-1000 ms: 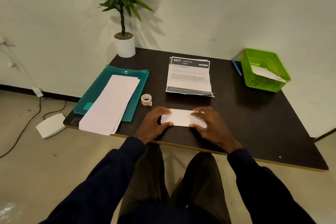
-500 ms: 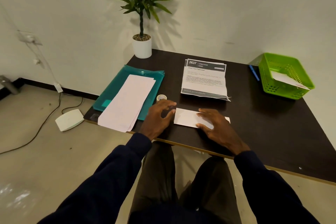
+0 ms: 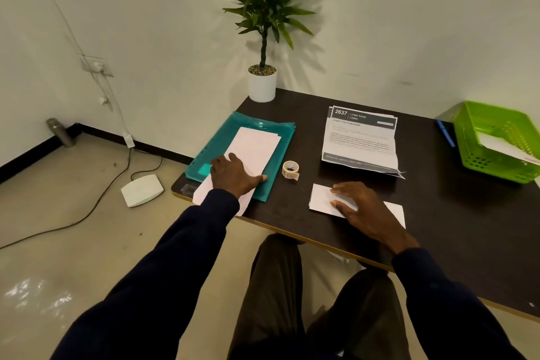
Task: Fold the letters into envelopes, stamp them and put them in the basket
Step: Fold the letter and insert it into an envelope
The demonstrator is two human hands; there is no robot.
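A folded white letter lies near the front edge of the dark table. My right hand rests flat on it, fingers spread. My left hand lies on a stack of white envelopes, fingers straight, thumb out to the right. The stack sits on a teal plastic folder. A small roll of stamps stands between my hands. A pile of printed letters lies behind. The green basket at the far right holds a white envelope.
A potted plant stands at the table's back left corner. A blue pen lies beside the basket. On the floor to the left are a white device, cables and a metal bottle.
My left hand left the folded letter and moved left onto the envelope stack. My right hand stayed on the letter. The camera turned left.
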